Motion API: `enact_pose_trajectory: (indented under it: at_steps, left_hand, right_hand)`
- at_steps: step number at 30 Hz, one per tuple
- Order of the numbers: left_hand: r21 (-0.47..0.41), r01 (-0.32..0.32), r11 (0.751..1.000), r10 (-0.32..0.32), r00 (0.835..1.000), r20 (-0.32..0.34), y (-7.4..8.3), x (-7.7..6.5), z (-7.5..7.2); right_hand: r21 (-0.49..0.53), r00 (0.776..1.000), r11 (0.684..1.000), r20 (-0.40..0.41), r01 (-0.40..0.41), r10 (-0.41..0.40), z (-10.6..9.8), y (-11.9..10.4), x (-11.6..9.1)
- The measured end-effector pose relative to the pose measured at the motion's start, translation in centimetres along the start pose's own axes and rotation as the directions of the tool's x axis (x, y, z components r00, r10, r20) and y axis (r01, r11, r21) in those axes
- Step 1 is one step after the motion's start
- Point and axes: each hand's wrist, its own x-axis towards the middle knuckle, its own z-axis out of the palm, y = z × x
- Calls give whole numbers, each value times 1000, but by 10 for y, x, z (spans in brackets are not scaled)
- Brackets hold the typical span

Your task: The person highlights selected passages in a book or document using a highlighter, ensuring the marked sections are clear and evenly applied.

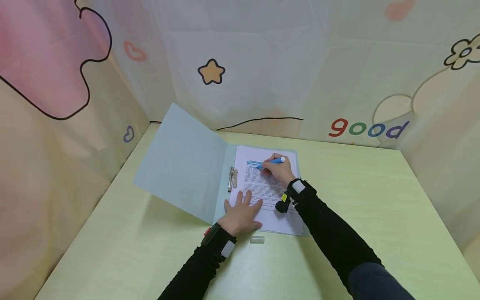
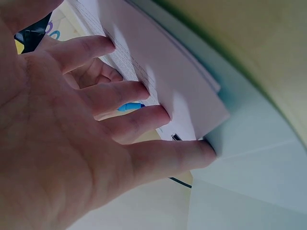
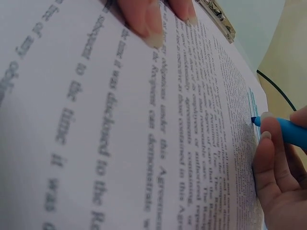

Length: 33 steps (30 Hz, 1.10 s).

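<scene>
My right hand (image 1: 278, 170) pinches a blue highlighter (image 1: 278, 160), its tip at the upper lines of a printed sheet (image 1: 275, 216). Several of those lines carry blue marks (image 1: 255, 162). In the right wrist view the highlighter (image 3: 292, 132) sits between thumb and fingers, with its dark blue tip at the text. My left hand (image 1: 240, 218) rests with spread, fairly straight fingers on the lower left of the paper; the left wrist view shows these fingers (image 2: 165, 158) touching the sheet and folder. The sheets lie in a light blue folder (image 1: 183, 162), beside its metal clip (image 1: 231, 179).
A small pale grey cylinder (image 1: 257, 239) lies on the light table (image 1: 375, 216), just in front of the folder. The folder's cover stands raised at the left. Printed cloth (image 1: 255, 75) walls the table at the back and both sides.
</scene>
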Motion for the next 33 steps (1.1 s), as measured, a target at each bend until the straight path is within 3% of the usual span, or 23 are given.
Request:
enact_pose_trajectory:
  at_steps: [33]
  left_hand:
    - [1, -9, 1000, 9, 1000, -6, 1, -2, -1]
  right_hand:
    - [24, 999, 999, -10, 33, -33, -9, 3, -2]
